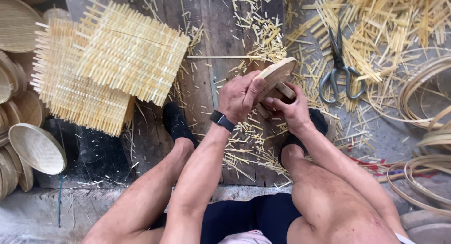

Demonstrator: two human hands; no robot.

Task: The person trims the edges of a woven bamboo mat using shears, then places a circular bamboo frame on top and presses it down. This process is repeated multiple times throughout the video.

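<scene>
Head view: looking straight down at a seated person's two bare arms and knees, hands meeting just above the middle of the frame.
Left hand (240, 97): curled closed over the near edge of a round wooden disc (277, 74), thumb pressed along its rim, a dark watch (221, 120) on the wrist.
Right hand (290, 110): tucked under the disc, fingers wrapped tight round a short wooden block (284, 91) beneath it.
Disc: held tilted, just right of centre frame, its pale face turned up and away, clear of the floor.
Scissors (339, 67): lying flat at upper right, blades pointing to the top of the frame, well apart from the hands.
Woven mats (110, 60): two square bamboo lattices stacked at upper left, the top one turned at an angle over the lower.
Shallow baskets (36, 147): round ones piled along the left edge.
Bamboo hoops (425, 173): thin loops at the right edge and lower right.
Floor: dark wooden planks (211, 32) under the hands, strewn with cut bamboo slivers (376, 23), thickest at upper right.
Feet: in dark socks (176, 122), planted either side of the hands.
</scene>
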